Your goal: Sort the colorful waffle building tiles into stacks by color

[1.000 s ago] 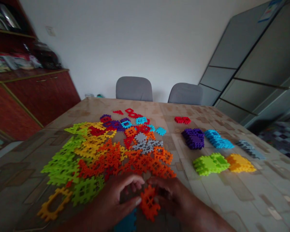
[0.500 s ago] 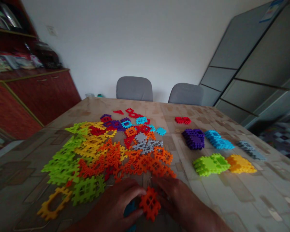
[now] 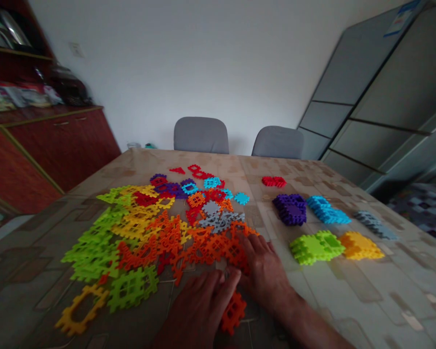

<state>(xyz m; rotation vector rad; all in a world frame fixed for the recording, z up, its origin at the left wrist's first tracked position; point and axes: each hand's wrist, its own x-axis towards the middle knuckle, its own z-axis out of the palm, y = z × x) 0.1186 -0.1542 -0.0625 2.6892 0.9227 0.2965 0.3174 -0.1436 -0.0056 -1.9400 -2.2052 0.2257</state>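
At the near edge of the table, my left hand (image 3: 199, 308) is curled, its thumb against a small orange interlocking tile (image 3: 233, 312) with a window-like grid. My right hand (image 3: 263, 264) reaches over the right end of the heap of orange tiles (image 3: 214, 246). Its fingers are stretched forward with the thumb apart, touching tiles there, and part of the heap is covered by it. Grey tiles (image 3: 225, 222) lie just beyond. Left of my hands are a green grid tile (image 3: 131, 288) and a yellow frame-shaped tile (image 3: 82, 310).
Green tiles (image 3: 90, 252), yellow tiles (image 3: 134, 223) and red ones spread over the left side. At right stand sorted stacks: red (image 3: 274, 181), purple (image 3: 289, 209), blue (image 3: 327, 210), grey (image 3: 376, 224), green (image 3: 316, 247), yellow (image 3: 359, 245). Two grey chairs (image 3: 201, 134) stand behind the table.
My right hand has moved forward from the small orange tile onto the orange heap. My left hand has shifted right, now covering the tile's left side.
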